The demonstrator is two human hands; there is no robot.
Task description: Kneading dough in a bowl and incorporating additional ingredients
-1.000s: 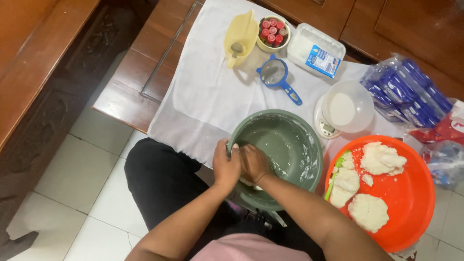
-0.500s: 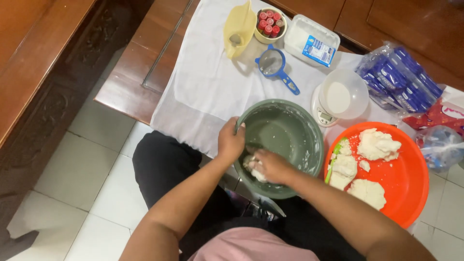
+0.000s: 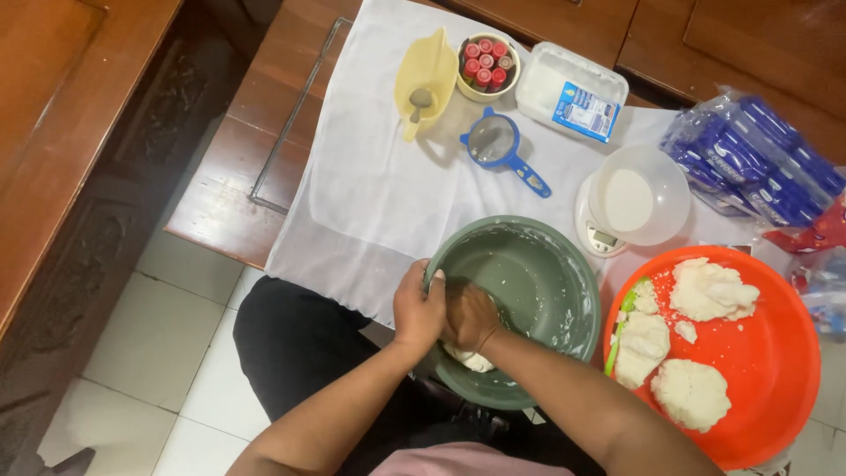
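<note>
Both hands have closed up since half a second ago: right hand (image 3: 471, 316) was out in the middle of the green bowl (image 3: 564, 264), now it's pulled back to the near-left wall, knuckles against the left hand (image 3: 418, 308). Left hand stays clamped on the bowl's near-left rim, fingers hooked over the edge. Right hand is curled down onto a lump of white dough (image 3: 473, 359) at the bowl's near wall; whether it's actually clenched round it I can't tell, fingers are hidden under the hand.

Bowl sits at the near edge of the white cloth (image 3: 370, 203), overhanging toward the lap. Orange tray (image 3: 775, 370) just right of it, at the cloth's near-right corner, carries three white dough mounds (image 3: 709, 289). Digital scale (image 3: 604, 236) with a clear bowl on it behind the tray.

My read for doing this well: keep the rim pinned hard, since the bowl has little support on the near side. Scrape the smeared wall into the lump, press and fold low in the bowl rather than lifting
</note>
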